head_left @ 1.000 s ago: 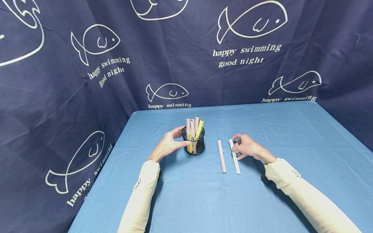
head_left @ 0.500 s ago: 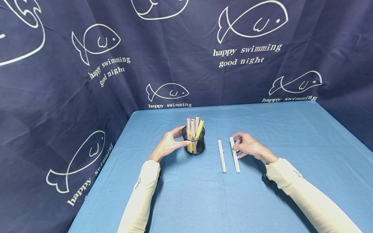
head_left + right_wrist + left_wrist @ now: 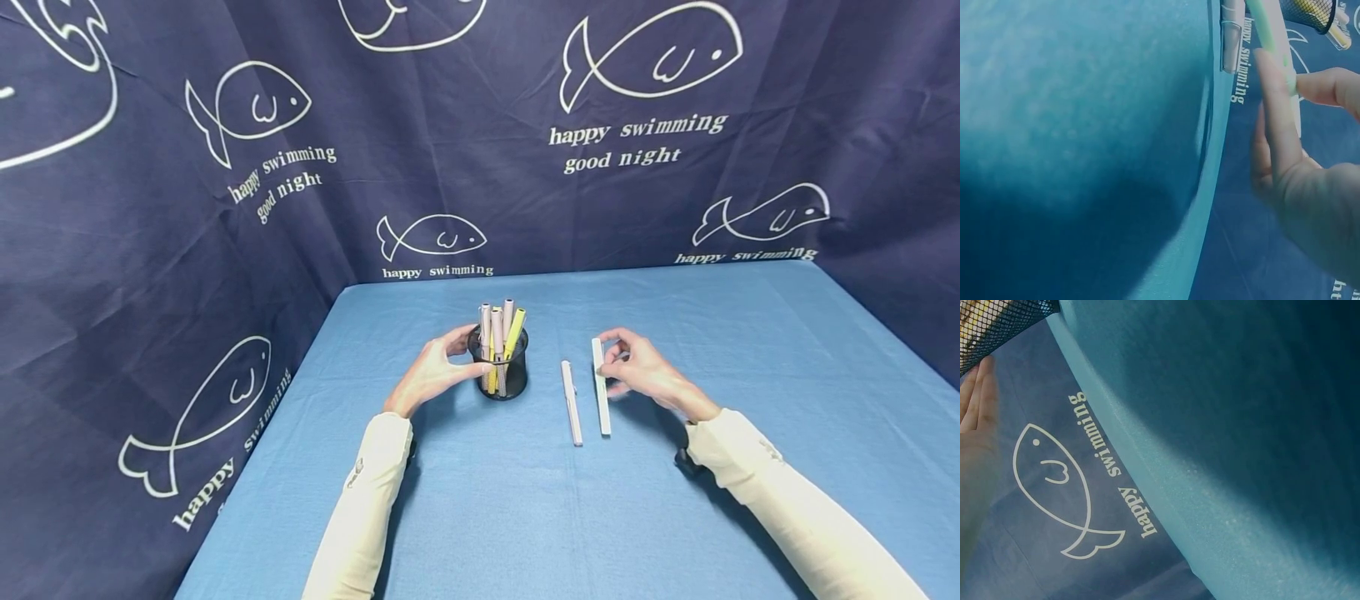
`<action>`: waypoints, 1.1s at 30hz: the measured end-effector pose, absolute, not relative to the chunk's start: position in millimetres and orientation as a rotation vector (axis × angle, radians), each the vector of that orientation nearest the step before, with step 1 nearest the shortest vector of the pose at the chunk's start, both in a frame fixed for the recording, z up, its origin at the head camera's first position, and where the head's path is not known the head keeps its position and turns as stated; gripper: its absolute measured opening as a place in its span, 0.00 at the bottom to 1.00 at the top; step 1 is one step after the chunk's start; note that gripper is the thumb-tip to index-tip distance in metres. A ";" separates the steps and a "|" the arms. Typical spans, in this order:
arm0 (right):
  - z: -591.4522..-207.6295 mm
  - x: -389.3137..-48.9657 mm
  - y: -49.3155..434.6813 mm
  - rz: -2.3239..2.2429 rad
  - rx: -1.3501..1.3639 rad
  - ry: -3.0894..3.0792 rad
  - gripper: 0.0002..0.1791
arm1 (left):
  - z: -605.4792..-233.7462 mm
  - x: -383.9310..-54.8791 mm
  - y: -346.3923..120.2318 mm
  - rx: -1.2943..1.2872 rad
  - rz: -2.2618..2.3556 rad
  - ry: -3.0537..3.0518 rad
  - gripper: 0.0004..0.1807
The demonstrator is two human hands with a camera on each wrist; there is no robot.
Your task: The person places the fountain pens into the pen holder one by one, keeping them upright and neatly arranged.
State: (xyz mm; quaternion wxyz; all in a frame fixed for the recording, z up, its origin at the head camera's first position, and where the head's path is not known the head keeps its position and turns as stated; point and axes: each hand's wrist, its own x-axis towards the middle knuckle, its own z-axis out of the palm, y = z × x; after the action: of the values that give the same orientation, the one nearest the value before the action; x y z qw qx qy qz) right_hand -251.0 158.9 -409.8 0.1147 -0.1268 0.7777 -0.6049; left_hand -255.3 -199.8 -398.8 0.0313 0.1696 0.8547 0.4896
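Observation:
My left hand [image 3: 433, 375] grips a black mesh pen holder [image 3: 516, 382] from its left side, thumb across the front. Several pens stand in it: pale pinkish-grey ones and a yellow pen [image 3: 514, 332] among them. In the left wrist view only a corner of the mesh [image 3: 1013, 325] and some fingers [image 3: 986, 394] show. Between thumb and fingers my right hand [image 3: 639, 367] pinches a white pen [image 3: 603, 404] with a light green part, seen in the right wrist view. A pale pink pen [image 3: 572, 404] lies on the table between the holder and that hand.
A blue cloth [image 3: 510, 508] covers the table. Dark blue curtains [image 3: 525, 200] printed with white fish and lettering hang behind it and along both sides.
My right hand has drawn the white pen up and slightly away from me, and the pen now stands at a steeper angle. The left hand and the pen holder stay put.

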 end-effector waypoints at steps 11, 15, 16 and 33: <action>-399.8 -254.8 156.8 -1.943 -0.512 2.297 0.33 | -399.5 -255.2 -199.9 0.523 1.511 2.636 0.44; -397.4 -256.4 154.9 -1.991 -0.583 2.314 0.32 | -399.2 -254.8 -199.8 0.523 1.513 2.632 0.45; -396.8 -256.7 154.3 -2.005 -0.603 2.317 0.31 | -399.2 -254.8 -199.9 0.524 1.512 2.633 0.45; -376.3 -263.3 131.0 -2.112 -0.872 2.373 0.32 | -397.6 -254.0 -200.4 0.535 1.510 2.639 0.44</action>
State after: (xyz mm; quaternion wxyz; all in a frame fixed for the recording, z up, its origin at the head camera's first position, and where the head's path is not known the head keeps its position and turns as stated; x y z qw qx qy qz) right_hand -263.3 131.0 -376.3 -0.0761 -0.2641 0.7182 -0.6393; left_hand -254.0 -200.4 -397.6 0.0270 0.1733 0.8545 0.4889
